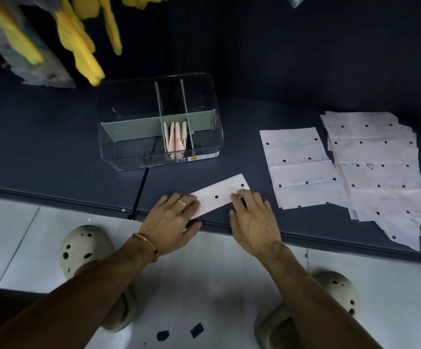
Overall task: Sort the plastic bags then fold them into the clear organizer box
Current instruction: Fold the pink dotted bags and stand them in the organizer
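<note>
My left hand (173,219) and right hand (251,217) press flat on a folded strip of pale plastic bag (220,196) at the edge of the dark mat (53,147). Beyond it stands the clear organizer box (159,122), folded bags (176,136) upright in its middle front compartment. Flat bag stacks (302,167) lie to my right.

Mat (53,152) bare left; organizer box (159,122) blocks ctr.

Dim, bluish light, dark backdrop, pale floor (204,285) brightest, wide-angle bending at edges, blurred top-left corner
</note>
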The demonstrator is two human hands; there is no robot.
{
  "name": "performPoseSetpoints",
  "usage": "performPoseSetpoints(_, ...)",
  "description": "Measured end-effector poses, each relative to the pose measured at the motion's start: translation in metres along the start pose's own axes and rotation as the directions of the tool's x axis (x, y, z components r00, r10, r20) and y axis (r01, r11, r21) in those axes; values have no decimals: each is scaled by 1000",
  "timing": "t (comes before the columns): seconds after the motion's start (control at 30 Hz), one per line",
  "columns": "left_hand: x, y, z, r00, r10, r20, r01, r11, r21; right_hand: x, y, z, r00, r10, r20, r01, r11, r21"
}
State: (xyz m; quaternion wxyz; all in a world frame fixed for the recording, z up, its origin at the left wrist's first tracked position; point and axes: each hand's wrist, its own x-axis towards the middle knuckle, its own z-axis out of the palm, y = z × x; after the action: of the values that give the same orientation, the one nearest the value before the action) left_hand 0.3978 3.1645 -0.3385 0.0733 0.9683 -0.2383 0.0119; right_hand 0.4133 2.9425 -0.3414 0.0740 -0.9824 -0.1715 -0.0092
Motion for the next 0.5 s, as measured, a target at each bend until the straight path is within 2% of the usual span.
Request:
performPoseSetpoints(0.13,-15,6,-2,992,125,37,-127,990,56,-5,1,0,998,-69,-10,69,995,74)
performPoseSetpoints(0.27,-9,13,-9,991,124,-43,-125,992,-14,-9,4,-7,993,-112,29,110,992,66)
performPoseSetpoints(0.33,-4,18,-11,999,37,-26,-40,993,-112,-9,-5,-11,991,-135,9,134,989,66)
performPoseSetpoints(0.4,3,22,-11,992,-118,40,124,959,-256,-8,-17,-11,990,-141,-8,140,981,134)
performPoseSetpoints(0.5,15,26,-13,956,-275,101,291,851,-437,-4,-29,-8,998,-27,51,12,961,278)
